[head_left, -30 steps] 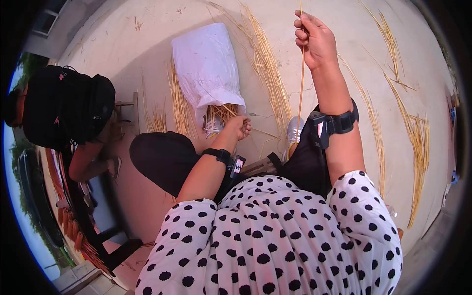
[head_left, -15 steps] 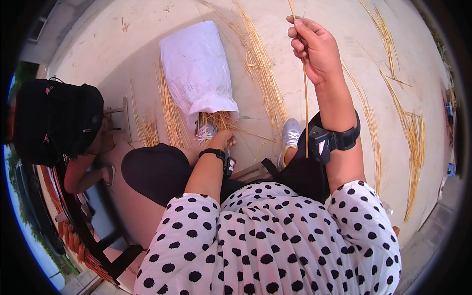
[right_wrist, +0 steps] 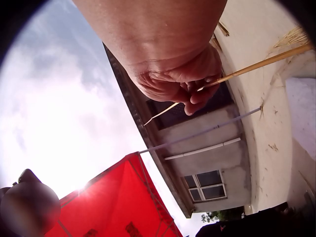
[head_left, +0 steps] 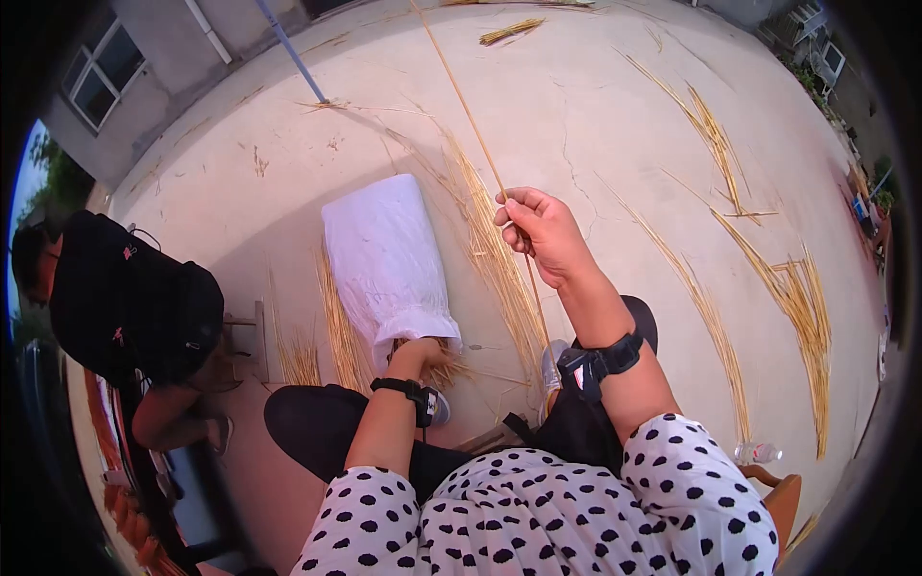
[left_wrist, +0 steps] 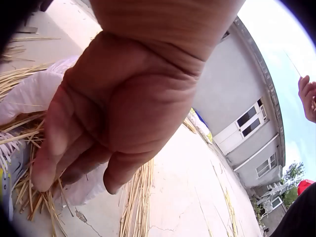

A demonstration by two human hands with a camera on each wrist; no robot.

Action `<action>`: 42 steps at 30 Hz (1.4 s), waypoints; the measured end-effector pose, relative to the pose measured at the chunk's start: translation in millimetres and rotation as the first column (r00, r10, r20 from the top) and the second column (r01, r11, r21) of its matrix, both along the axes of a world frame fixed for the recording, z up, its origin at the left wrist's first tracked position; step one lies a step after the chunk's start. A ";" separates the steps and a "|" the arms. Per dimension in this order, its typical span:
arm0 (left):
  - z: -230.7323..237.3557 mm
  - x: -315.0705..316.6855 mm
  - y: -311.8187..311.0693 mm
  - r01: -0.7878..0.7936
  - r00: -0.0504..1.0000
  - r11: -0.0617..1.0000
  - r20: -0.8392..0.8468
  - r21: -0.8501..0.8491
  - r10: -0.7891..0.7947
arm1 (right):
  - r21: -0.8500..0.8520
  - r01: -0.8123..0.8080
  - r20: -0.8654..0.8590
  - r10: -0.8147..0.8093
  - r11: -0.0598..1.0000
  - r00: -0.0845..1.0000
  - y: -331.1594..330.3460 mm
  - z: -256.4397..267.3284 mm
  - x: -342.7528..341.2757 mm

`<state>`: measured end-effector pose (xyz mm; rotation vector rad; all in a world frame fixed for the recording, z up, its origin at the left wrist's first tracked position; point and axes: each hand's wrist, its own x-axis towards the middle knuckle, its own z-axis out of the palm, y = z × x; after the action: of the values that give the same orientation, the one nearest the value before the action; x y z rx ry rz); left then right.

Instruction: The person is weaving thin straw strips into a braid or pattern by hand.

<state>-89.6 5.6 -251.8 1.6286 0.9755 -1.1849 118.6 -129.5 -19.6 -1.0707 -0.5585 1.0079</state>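
Note:
My right hand (head_left: 549, 235) pinches one long straw stalk (head_left: 463, 106) between thumb and fingers, raised in front of me. In the right wrist view the stalk runs through the fingers and sticks out on both sides. Lower down, my left hand (head_left: 423, 355) reaches to the mouth of a white woven bag (head_left: 386, 254) lying on the ground. Its fingers (left_wrist: 47, 168) hang loosely spread over the loose straw (left_wrist: 47, 212) that spills from the bag, with the thumb standing apart. Part of the straw is hidden behind that hand.
Bundles of straw lie on the concrete, beside the bag (head_left: 338, 317), ahead (head_left: 499, 259) and at right (head_left: 802, 307). A person in black (head_left: 134, 298) sits at left. A plastic bottle (head_left: 759, 452) is near my right side; a pole (head_left: 293, 53) stands farther off.
The head view has tilted up, showing more ground and the building. My left hand has moved from beside the bag's mouth onto the straw there. The right hand still holds the stalk, now slanting.

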 end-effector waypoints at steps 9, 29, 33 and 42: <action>277.7 41.7 7.2 -0.521 -0.052 0.803 0.949 -0.290 0.310 | -0.040 -0.286 0.045 0.287 0.957 0.957 2.8 -7.4 -21.5; 288.0 62.6 -10.8 -0.519 -0.114 0.826 0.975 -0.220 0.188 | 0.015 -0.170 0.481 0.142 0.985 0.865 9.3 -6.6 -35.8; 304.2 52.7 -9.8 -0.608 -0.295 0.729 0.942 -0.313 0.159 | -0.082 -0.302 0.500 0.301 0.950 0.812 9.3 -12.0 -38.4; 288.5 64.0 -22.9 -0.514 -0.183 0.823 0.969 -0.240 0.168 | 0.192 -0.129 0.380 0.047 0.973 0.924 4.9 6.8 -44.3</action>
<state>-25.7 -17.2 36.7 1.6172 0.3861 0.7813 74.4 -124.5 -12.7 -1.0555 -1.0126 0.8004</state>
